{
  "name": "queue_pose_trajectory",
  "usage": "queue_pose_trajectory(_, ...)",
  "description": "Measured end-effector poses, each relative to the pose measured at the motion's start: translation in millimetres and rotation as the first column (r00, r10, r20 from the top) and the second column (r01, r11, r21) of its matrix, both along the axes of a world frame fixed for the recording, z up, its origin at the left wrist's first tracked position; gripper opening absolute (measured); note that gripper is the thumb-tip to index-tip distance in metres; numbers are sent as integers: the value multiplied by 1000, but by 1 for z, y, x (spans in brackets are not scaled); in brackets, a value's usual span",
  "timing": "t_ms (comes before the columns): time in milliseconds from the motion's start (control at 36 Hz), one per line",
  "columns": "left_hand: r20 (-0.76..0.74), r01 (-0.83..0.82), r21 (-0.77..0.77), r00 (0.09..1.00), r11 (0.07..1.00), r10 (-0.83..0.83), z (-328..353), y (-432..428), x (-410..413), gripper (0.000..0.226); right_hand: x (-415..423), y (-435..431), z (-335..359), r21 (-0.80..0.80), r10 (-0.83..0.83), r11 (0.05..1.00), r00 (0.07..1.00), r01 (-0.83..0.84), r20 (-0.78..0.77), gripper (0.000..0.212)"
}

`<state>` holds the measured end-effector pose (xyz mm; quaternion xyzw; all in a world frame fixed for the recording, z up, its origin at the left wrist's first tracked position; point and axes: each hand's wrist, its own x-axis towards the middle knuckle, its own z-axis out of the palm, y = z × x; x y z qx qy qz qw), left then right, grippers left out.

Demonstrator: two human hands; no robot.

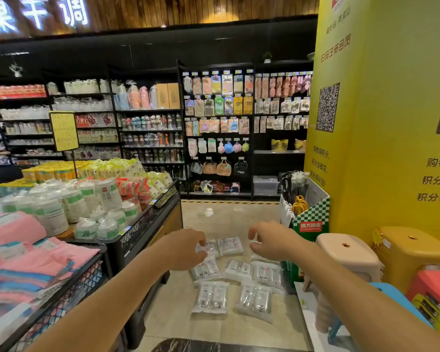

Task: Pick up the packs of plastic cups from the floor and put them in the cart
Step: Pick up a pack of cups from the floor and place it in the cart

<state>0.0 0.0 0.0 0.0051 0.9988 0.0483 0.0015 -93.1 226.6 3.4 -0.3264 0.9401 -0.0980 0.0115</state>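
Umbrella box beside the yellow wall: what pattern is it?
Green-and-white checks on the umbrella box, clearest in the head view.

Both arms out over the packs of plastic cups [236, 270], roughly seven clear packs lying loose on the floor [221, 214]. Left hand [188, 247] and right hand [269, 241]: fingers curled, overlapping the far packs; can't tell if gripping. Mesh display bin [148, 224] left, plastic stools [346, 252] right.
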Motion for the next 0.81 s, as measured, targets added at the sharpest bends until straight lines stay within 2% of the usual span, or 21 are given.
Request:
queue_pose_trajectory(194,41,-5,-1,999,1000,5,-13,-15,-33,36,-26,-5,-15,26,-49,998,998,49,26,35)
queue_pose_trajectory(333,9,10,13,1000,1000,-10,-22,-21,-74,36,-66,-12,-20,26,-41,999,999,40,20,36)
queue_pose_trajectory(806,7,-106,2,994,994,106,-12,-45,-254,36,-264,-43,-17,88,42,995,999,-43,11,37)
